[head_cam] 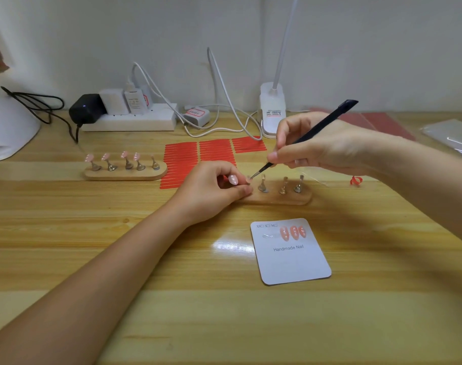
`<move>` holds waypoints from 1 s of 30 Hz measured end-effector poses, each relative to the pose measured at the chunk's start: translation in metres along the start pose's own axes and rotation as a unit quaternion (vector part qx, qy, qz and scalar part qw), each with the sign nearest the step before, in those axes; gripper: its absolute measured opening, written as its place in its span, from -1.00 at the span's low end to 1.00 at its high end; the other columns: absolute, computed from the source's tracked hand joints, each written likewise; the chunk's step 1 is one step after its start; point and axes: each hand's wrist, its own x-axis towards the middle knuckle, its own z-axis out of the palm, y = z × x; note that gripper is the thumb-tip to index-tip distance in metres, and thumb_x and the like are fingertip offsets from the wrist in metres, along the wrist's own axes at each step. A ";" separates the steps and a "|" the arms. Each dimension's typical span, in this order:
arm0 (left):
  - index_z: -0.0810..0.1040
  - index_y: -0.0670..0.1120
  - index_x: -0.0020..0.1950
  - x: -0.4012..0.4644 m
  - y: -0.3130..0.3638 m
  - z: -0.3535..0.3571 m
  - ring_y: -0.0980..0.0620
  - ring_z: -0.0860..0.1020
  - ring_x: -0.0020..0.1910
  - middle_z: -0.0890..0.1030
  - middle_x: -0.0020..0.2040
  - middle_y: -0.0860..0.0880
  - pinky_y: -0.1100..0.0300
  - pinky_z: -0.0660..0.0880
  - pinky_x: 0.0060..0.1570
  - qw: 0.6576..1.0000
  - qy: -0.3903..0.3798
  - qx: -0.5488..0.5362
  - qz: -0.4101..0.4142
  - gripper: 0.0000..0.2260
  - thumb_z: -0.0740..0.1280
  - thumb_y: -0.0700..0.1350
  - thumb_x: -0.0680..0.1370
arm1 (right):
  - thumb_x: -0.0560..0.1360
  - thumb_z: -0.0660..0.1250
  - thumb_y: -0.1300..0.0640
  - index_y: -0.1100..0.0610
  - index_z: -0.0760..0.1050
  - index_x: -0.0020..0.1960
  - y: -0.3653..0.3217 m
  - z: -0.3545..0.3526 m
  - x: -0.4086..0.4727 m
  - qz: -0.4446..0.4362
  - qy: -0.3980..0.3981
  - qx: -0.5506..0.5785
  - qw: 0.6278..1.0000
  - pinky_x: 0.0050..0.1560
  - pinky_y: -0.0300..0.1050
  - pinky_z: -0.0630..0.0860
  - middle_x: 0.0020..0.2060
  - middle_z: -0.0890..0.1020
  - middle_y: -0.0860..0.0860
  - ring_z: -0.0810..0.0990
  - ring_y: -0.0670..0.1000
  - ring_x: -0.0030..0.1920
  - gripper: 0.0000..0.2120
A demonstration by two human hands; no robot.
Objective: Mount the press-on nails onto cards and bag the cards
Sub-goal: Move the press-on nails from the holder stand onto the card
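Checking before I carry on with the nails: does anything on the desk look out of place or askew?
One small oddity: a curled red scrap lies loose on the table, right of the near wooden stand, apart from the red strip sheets. The card lies slightly rotated, with three nails on it. Nothing looks spilled or damaged.

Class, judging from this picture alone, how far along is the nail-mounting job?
Done: three nails sit on the card. In hand: the left hand holds a pink nail while the right hand works a dark tool at the near stand. Left: four nails on the far stand, and bagging.
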 end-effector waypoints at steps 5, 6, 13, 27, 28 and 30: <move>0.56 -0.05 -0.28 -0.001 0.001 0.000 0.38 0.42 -0.52 0.51 -0.50 0.24 0.53 0.27 -0.45 1.000 -0.009 -0.006 -0.002 -0.87 0.46 -0.21 0.41 | 0.21 0.49 0.23 0.02 0.51 -0.44 0.000 0.007 -0.009 -0.046 0.014 -0.045 0.998 -0.37 -0.35 0.47 -0.43 0.60 -0.01 0.53 -0.08 -0.39 -0.80; 0.58 -0.08 -0.26 -0.001 0.001 -0.001 0.38 0.42 -0.51 0.52 -0.45 0.20 0.53 0.27 -0.44 1.000 -0.009 -0.006 -0.001 -0.90 0.45 -0.22 0.41 | 0.18 0.50 0.19 0.02 0.51 -0.45 0.001 0.008 -0.011 -0.053 0.011 -0.048 0.997 -0.36 -0.34 0.48 -0.42 0.62 -0.01 0.55 -0.08 -0.38 -0.82; 0.53 0.00 -0.29 -0.001 -0.001 0.000 0.39 0.42 -0.50 0.49 -0.52 0.31 0.54 0.27 -0.44 1.000 -0.004 0.002 -0.004 -0.83 0.45 -0.21 0.42 | 0.12 0.48 0.16 0.01 0.51 -0.45 0.006 0.007 -0.029 -0.069 0.045 0.023 0.996 -0.36 -0.31 0.49 -0.44 0.58 -0.01 0.51 -0.08 -0.41 -0.85; 0.48 0.09 0.17 -0.009 0.008 -0.011 0.19 0.33 -0.08 0.38 -0.03 0.17 0.26 0.07 -0.09 0.959 0.090 0.257 0.074 -0.53 0.47 0.08 0.30 | 0.19 0.38 0.28 0.03 0.50 -0.47 0.036 0.024 -0.069 -0.044 0.128 0.292 0.947 -0.45 -0.34 0.45 -0.52 0.51 -0.05 0.46 -0.13 -0.51 -0.82; 0.46 0.11 0.14 -0.009 0.013 -0.013 0.20 0.30 -0.04 0.36 -0.01 0.16 0.27 0.02 -0.11 0.951 0.100 0.281 0.084 -0.59 0.45 0.07 0.33 | 0.20 0.38 0.28 0.02 0.50 -0.47 0.037 0.023 -0.072 -0.040 0.134 0.292 0.946 -0.45 -0.34 0.45 -0.53 0.51 -0.06 0.46 -0.13 -0.51 -0.81; 0.41 0.11 0.04 -0.012 0.022 -0.017 0.21 0.26 -0.06 0.35 -0.04 0.14 0.27 0.02 -0.13 0.948 0.112 0.278 0.103 -0.71 0.39 0.00 0.38 | 0.17 0.40 0.26 0.02 0.50 -0.47 0.038 0.021 -0.076 -0.034 0.147 0.289 0.945 -0.46 -0.34 0.44 -0.53 0.50 -0.06 0.45 -0.13 -0.51 -0.83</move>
